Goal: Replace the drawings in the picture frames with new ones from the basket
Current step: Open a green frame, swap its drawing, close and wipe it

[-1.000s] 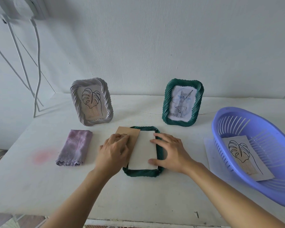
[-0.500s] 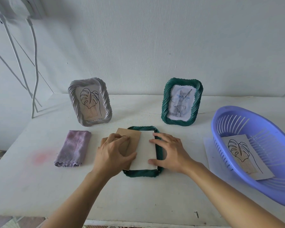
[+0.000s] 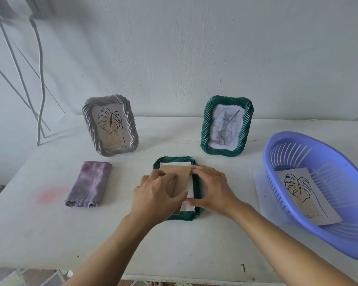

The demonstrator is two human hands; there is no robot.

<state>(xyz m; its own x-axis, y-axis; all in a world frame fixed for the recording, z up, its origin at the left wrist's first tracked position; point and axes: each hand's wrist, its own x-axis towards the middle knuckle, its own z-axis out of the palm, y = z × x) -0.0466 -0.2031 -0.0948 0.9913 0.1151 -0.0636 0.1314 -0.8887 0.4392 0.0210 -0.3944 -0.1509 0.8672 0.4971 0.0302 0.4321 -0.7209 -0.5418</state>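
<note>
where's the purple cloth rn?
Head view, left side: the folded purple cloth lies flat in front of the grey frame, apart from the left hand to its right.

1. The flat green frame (image 3: 182, 216) lies face down at the centre, with white paper (image 3: 174, 163) in its back and a brown backing board (image 3: 181, 174) askew on top.
2. At 11 o'clock the grey frame (image 3: 132, 129) stands with a leaf drawing (image 3: 110, 124). At 1 o'clock the standing green frame (image 3: 206, 129) shows a cat drawing (image 3: 225, 129).
3. At 3 o'clock the purple basket (image 3: 329, 172) holds a loose leaf sheet (image 3: 302, 195).

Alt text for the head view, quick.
Left hand presses a brown backing board onto a face-down green frame; right hand steadies it. Nearby: grey leaf frame, green cat frame, purple cloth, blue basket with leaf drawing.
</note>
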